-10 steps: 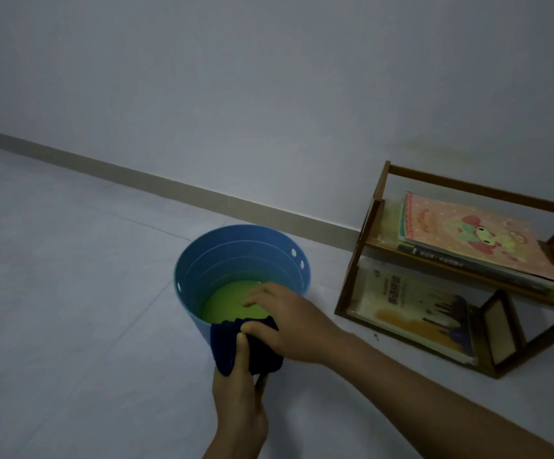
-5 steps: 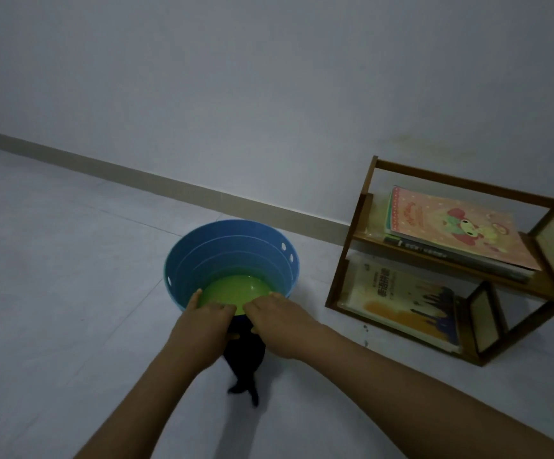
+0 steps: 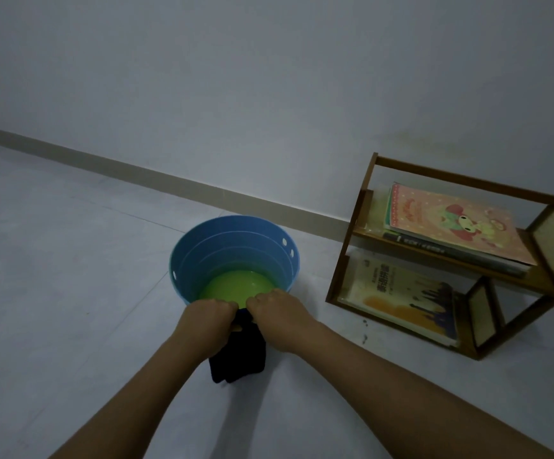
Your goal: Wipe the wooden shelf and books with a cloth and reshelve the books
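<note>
A dark blue cloth (image 3: 239, 354) hangs down in front of the near rim of a blue bucket (image 3: 235, 243). My left hand (image 3: 207, 318) and my right hand (image 3: 277, 313) each grip its top edge, side by side. The small wooden shelf (image 3: 351, 246) stands on the floor to the right, against the wall. A pink picture book (image 3: 451, 226) lies on top of a stack on its upper board. A yellow book (image 3: 401, 296) lies flat on its lower board.
The bucket holds green liquid (image 3: 235, 288). A white wall with a grey skirting board (image 3: 136, 173) runs behind. The floor (image 3: 70, 293) is pale tile. A few dark specks (image 3: 365, 337) lie on the floor in front of the shelf.
The cloth was bunched between both hands at the bucket's rim. Now it hangs spread out, held at its top edge by both hands side by side.
</note>
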Demonstrator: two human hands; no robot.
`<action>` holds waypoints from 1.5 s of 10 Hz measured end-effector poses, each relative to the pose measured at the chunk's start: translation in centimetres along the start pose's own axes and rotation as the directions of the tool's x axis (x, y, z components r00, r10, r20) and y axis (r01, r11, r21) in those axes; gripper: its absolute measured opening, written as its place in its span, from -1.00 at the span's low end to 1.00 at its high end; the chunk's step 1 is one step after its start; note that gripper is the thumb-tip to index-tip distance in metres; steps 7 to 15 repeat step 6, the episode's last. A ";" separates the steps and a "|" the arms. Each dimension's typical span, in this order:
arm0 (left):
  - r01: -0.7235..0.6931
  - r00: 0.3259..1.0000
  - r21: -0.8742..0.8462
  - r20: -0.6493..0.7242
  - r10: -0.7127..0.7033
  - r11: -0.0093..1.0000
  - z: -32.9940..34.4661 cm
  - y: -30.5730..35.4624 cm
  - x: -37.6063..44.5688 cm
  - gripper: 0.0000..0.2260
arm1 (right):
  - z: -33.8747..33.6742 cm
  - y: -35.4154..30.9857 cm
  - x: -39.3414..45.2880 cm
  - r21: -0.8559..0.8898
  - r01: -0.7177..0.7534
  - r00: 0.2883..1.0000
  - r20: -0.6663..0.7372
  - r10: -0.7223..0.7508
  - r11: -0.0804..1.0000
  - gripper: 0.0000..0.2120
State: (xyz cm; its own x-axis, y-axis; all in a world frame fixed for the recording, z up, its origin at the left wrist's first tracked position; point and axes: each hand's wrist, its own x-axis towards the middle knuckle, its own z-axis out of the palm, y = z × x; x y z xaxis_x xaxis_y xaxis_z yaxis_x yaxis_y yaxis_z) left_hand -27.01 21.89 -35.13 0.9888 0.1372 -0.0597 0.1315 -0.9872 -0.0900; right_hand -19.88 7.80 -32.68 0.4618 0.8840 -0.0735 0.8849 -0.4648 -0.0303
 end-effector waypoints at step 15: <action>-0.045 0.999 0.015 0.005 0.044 0.999 -17.0 4.9 4.5 -0.22 | -13.3 7.5 -5.5 0.013 -0.309 0.949 -0.066 0.309 0.951 -0.33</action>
